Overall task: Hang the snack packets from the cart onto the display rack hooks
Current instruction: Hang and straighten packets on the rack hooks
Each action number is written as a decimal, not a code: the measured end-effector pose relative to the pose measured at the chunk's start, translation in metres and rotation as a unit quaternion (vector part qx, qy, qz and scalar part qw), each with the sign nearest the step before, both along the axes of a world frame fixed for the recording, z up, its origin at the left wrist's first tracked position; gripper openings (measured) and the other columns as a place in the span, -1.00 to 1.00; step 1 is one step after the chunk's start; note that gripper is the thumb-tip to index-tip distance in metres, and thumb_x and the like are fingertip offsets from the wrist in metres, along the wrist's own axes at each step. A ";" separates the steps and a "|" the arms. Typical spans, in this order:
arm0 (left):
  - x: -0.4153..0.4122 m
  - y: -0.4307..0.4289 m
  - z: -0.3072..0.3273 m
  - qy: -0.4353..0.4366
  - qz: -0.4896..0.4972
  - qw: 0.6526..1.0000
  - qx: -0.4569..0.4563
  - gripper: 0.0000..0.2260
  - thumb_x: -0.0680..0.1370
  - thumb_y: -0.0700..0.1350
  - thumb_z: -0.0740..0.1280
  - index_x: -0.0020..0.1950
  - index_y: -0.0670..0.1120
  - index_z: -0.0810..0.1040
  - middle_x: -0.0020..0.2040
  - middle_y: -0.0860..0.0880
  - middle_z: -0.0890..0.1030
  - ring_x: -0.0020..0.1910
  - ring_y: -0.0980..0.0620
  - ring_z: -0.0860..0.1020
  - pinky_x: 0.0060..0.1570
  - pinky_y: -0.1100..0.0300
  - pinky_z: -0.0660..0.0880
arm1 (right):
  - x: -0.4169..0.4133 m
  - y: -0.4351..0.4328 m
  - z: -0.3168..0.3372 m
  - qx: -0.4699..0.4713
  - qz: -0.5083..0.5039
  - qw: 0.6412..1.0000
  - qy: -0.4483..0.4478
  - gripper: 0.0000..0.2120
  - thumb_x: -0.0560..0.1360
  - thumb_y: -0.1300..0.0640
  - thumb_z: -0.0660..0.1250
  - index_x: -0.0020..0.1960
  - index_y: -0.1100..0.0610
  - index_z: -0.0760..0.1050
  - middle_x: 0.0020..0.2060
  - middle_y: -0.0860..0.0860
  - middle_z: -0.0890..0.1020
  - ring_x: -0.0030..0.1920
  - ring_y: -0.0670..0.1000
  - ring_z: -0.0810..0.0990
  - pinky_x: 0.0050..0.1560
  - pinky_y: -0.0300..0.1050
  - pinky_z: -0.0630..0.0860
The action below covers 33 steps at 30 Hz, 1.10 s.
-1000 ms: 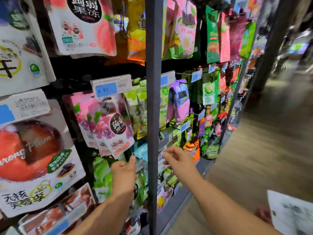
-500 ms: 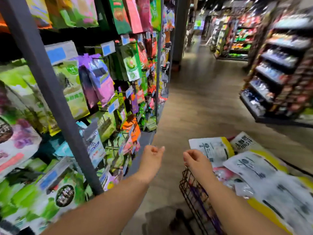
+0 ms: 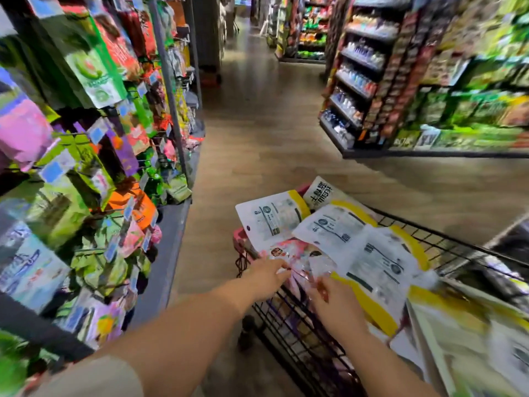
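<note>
A black wire cart (image 3: 289, 325) stands at the lower right, piled with snack packets. On top lie white packets with yellow edges (image 3: 333, 229), printed backs up. Beneath them at the cart's near left corner is a pink and red snack packet (image 3: 290, 252). My left hand (image 3: 266, 277) pinches that packet's near edge. My right hand (image 3: 336, 306) grips the same packet from the right, fingers curled on its clear, reddish part. The display rack (image 3: 169, 90) with hanging packets runs along the left.
The rack's hooks carry green, orange, purple and pink bags with blue price tags (image 3: 53, 170). A grey base ledge (image 3: 169, 242) sticks out below the rack. Shelves of bottles and snacks (image 3: 355, 81) line the right side of the wooden-floored aisle (image 3: 263, 124).
My view has swung right from the rack to the cart. Both hands have left the rack's hooks, dropped to the cart and closed on the pink packet.
</note>
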<state>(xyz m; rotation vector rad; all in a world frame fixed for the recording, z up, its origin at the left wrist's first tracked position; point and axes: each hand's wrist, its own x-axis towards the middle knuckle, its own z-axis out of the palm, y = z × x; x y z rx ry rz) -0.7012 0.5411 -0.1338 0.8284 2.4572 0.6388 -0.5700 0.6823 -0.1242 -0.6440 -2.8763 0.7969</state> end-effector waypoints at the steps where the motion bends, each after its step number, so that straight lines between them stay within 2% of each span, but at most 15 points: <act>1: -0.001 0.003 -0.006 0.038 -0.040 0.997 -0.051 -0.66 0.63 0.14 0.10 0.22 0.01 0.52 0.18 -0.11 0.56 0.21 -0.14 0.47 0.18 0.01 0.43 | 0.006 0.003 -0.008 0.036 0.017 0.999 -0.019 -0.79 0.55 -0.14 0.22 -0.08 -0.02 0.50 -0.25 -0.07 0.55 -0.13 0.06 0.55 -0.22 -0.06 0.37; 2: -0.002 0.005 -0.011 0.078 -0.074 0.989 -0.098 -0.63 0.63 0.16 0.06 0.22 0.03 0.54 0.20 -0.08 0.54 0.26 -0.12 0.42 0.23 -0.02 0.39 | 0.012 0.004 -0.016 0.064 0.037 0.997 -0.035 -0.74 0.54 -0.18 0.18 -0.06 -0.02 0.51 -0.19 -0.08 0.56 -0.08 0.05 0.55 -0.18 -0.06 0.40; 4: -0.003 0.006 -0.017 0.143 -0.121 0.968 -0.165 -0.60 0.64 0.20 -0.01 0.25 0.08 0.52 0.22 -0.02 0.49 0.32 -0.04 0.33 0.30 -0.07 0.25 | 0.021 0.003 -0.026 0.114 0.075 0.989 -0.054 -0.57 0.50 -0.29 0.03 -0.04 -0.03 0.53 0.04 -0.05 0.59 0.08 0.05 0.53 -0.02 -0.04 0.45; 6: -0.004 0.004 -0.018 0.176 -0.141 0.958 -0.176 -0.60 0.64 0.20 -0.02 0.25 0.10 0.51 0.21 0.00 0.47 0.31 -0.01 0.32 0.28 -0.07 0.21 | 0.025 -0.001 -0.029 0.172 0.102 0.976 -0.087 -0.42 0.47 -0.34 -0.12 0.05 -0.04 0.53 0.17 -0.03 0.55 0.24 0.08 0.46 0.13 0.03 0.41; 8: -0.005 0.002 -0.017 0.173 -0.149 0.957 -0.179 -0.61 0.64 0.22 -0.01 0.25 0.11 0.49 0.19 0.01 0.45 0.29 0.00 0.31 0.23 -0.07 0.22 | 0.025 -0.005 -0.027 0.213 0.126 0.963 -0.104 -0.40 0.50 -0.31 -0.16 0.12 -0.03 0.53 0.16 -0.01 0.58 0.32 0.10 0.41 0.19 0.08 0.38; 10: -0.005 0.001 -0.016 0.168 -0.156 0.955 -0.186 -0.60 0.63 0.24 0.00 0.26 0.11 0.49 0.19 0.02 0.44 0.28 0.00 0.31 0.19 -0.07 0.23 | 0.023 -0.007 -0.025 0.220 0.136 0.960 -0.106 -0.51 0.59 -0.24 -0.04 0.11 0.01 0.55 0.13 0.00 0.61 0.33 0.12 0.42 0.20 0.09 0.37; 12: -0.005 0.001 -0.012 0.156 -0.160 0.956 -0.193 -0.57 0.61 0.27 0.01 0.27 0.11 0.50 0.20 0.04 0.45 0.28 0.02 0.31 0.17 -0.07 0.21 | 0.023 -0.007 -0.023 0.218 0.147 0.959 -0.109 -0.64 0.61 -0.18 0.10 0.08 0.02 0.56 0.08 -0.03 0.64 0.28 0.11 0.45 0.17 0.07 0.39; 15: -0.001 -0.001 -0.006 0.130 -0.156 0.959 -0.195 -0.54 0.59 0.30 0.02 0.26 0.09 0.51 0.19 0.04 0.46 0.28 0.02 0.32 0.18 -0.07 0.18 | 0.026 -0.006 -0.023 0.235 0.141 0.955 -0.113 -0.63 0.49 -0.21 0.12 -0.30 -0.06 0.56 -0.32 -0.13 0.65 -0.09 0.04 0.64 -0.20 -0.01 0.55; 17: 0.005 -0.005 -0.004 0.121 -0.155 0.961 -0.197 -0.54 0.58 0.30 0.02 0.26 0.10 0.51 0.19 0.03 0.46 0.28 0.01 0.33 0.18 -0.06 0.18 | 0.030 -0.005 -0.031 0.256 0.138 0.954 -0.077 -0.61 0.42 -0.23 0.07 -0.42 -0.08 0.50 -0.46 -0.17 0.58 -0.25 -0.02 0.62 -0.35 -0.09 0.54; 24: 0.032 -0.028 -0.002 0.133 -0.170 0.955 -0.205 -0.56 0.60 0.29 0.02 0.29 0.11 0.50 0.18 0.01 0.48 0.26 -0.02 0.34 0.14 -0.04 0.17 | 0.052 -0.014 -0.043 0.287 0.167 0.942 -0.045 -0.61 0.42 -0.24 0.09 -0.43 -0.07 0.48 -0.48 -0.19 0.53 -0.31 -0.05 0.57 -0.44 -0.14 0.47; 29: 0.051 -0.045 -0.004 0.132 -0.177 0.953 -0.208 -0.57 0.60 0.28 0.02 0.28 0.12 0.50 0.17 0.01 0.49 0.28 -0.06 0.34 0.36 -0.09 0.07 | 0.070 -0.022 -0.042 0.293 0.193 0.935 -0.048 -0.61 0.42 -0.26 0.10 -0.41 -0.08 0.51 -0.47 -0.21 0.54 -0.28 -0.07 0.56 -0.44 -0.15 0.44; 31: 0.057 -0.051 -0.006 0.135 -0.181 0.952 -0.207 -0.57 0.60 0.28 0.02 0.29 0.12 0.50 0.18 0.00 0.49 0.29 -0.08 0.34 0.40 -0.09 0.06 | 0.074 -0.028 -0.035 0.279 0.191 0.938 -0.077 -0.60 0.42 -0.27 0.09 -0.40 -0.09 0.52 -0.47 -0.23 0.54 -0.26 -0.09 0.57 -0.42 -0.17 0.45; 33: 0.062 -0.058 -0.010 0.142 -0.187 0.950 -0.207 -0.57 0.60 0.27 0.03 0.29 0.12 0.50 0.18 -0.03 0.50 0.28 -0.10 0.34 0.38 -0.07 0.09 | 0.079 -0.034 -0.031 0.276 0.195 0.937 -0.091 -0.57 0.43 -0.27 0.07 -0.37 -0.08 0.57 -0.43 -0.21 0.59 -0.19 -0.06 0.60 -0.30 -0.14 0.51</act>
